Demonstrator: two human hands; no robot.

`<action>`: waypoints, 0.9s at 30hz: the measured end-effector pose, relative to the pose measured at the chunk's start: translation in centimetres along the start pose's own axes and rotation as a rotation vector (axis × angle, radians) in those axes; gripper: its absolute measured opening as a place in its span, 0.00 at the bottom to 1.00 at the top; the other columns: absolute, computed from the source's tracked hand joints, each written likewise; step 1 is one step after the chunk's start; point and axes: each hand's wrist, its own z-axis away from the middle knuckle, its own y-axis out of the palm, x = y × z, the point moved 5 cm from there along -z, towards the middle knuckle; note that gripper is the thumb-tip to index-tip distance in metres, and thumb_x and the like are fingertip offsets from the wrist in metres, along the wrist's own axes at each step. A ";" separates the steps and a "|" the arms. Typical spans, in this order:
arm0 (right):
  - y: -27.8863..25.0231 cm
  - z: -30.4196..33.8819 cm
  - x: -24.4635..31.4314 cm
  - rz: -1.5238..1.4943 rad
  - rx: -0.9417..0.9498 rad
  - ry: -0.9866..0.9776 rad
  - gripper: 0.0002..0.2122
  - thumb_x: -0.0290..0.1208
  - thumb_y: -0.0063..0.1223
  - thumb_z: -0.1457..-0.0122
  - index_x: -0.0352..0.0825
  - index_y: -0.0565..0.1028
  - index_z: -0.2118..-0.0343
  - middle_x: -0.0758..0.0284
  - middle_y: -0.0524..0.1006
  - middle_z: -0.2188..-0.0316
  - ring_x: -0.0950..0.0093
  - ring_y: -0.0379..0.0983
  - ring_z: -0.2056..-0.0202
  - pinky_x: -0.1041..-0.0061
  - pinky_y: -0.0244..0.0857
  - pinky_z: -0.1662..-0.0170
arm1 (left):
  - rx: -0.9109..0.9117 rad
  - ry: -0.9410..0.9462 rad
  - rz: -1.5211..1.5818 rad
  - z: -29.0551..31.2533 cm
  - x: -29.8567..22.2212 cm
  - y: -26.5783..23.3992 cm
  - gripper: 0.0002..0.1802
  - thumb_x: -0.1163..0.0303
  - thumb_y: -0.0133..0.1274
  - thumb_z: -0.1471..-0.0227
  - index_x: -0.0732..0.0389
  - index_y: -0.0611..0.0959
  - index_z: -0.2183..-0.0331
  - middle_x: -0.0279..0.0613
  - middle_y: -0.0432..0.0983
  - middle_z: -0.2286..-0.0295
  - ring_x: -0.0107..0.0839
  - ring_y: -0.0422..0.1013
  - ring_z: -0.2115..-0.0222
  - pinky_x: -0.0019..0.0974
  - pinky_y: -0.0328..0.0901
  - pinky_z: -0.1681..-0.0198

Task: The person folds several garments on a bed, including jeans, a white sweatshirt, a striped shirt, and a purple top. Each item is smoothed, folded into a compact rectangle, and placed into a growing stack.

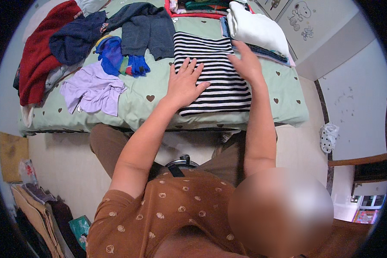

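Observation:
A black-and-white striped garment [223, 95], folded into a neat rectangle, lies at the front edge of the bed. My left hand [184, 86] rests flat on its left part, fingers spread. Along the garment's upper right edge is my right hand [247, 65], its fingers stretched out and apart, holding nothing. Just beyond that hand a folded white garment [258, 30] tops a stack with dark and blue pieces under it. Dark grey-blue trousers [148, 32] lie loosely to the upper left of the striped garment.
On the bed's green heart-print cover [142, 116] lie a crumpled lilac top [94, 88], a bright blue sheer cloth [112, 56], a navy garment [79, 41] and a red garment [41, 64]. Folded clothes [202, 6] sit at the far side. A white dotted bag [329, 136] hangs at right.

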 end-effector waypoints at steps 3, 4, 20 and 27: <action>1.9 -0.8 5.9 0.159 0.073 -0.197 0.31 0.49 0.54 0.42 0.38 0.66 0.39 0.56 0.63 0.37 0.59 0.58 0.36 0.59 0.53 0.35 | -0.008 -0.001 -0.018 0.1 0.2 0.2 0.38 0.43 0.46 0.43 0.54 0.67 0.38 0.45 0.55 0.36 0.43 0.47 0.33 0.63 0.40 0.34; 3.3 -1.0 6.8 0.166 0.078 -0.216 0.32 0.52 0.51 0.42 0.39 0.65 0.38 0.57 0.62 0.36 0.60 0.55 0.34 0.56 0.49 0.34 | 0.020 0.001 -0.018 -0.1 0.0 0.1 0.38 0.43 0.47 0.43 0.54 0.67 0.38 0.45 0.55 0.36 0.44 0.47 0.33 0.63 0.40 0.34; 8.5 -1.0 0.7 0.255 0.182 0.145 0.33 0.58 0.41 0.38 0.38 0.63 0.36 0.61 0.59 0.34 0.64 0.49 0.31 0.43 0.38 0.34 | -0.060 -0.008 0.162 0.2 1.1 0.8 0.38 0.44 0.49 0.45 0.58 0.69 0.40 0.49 0.57 0.37 0.43 0.48 0.34 0.58 0.41 0.34; 6.5 9.4 9.8 0.004 0.040 -0.160 0.30 0.51 0.48 0.40 0.34 0.66 0.40 0.56 0.65 0.38 0.57 0.56 0.35 0.53 0.45 0.34 | -0.025 0.005 0.133 0.3 2.3 1.6 0.31 0.53 0.41 0.38 0.53 0.67 0.38 0.41 0.54 0.35 0.42 0.47 0.33 0.62 0.43 0.35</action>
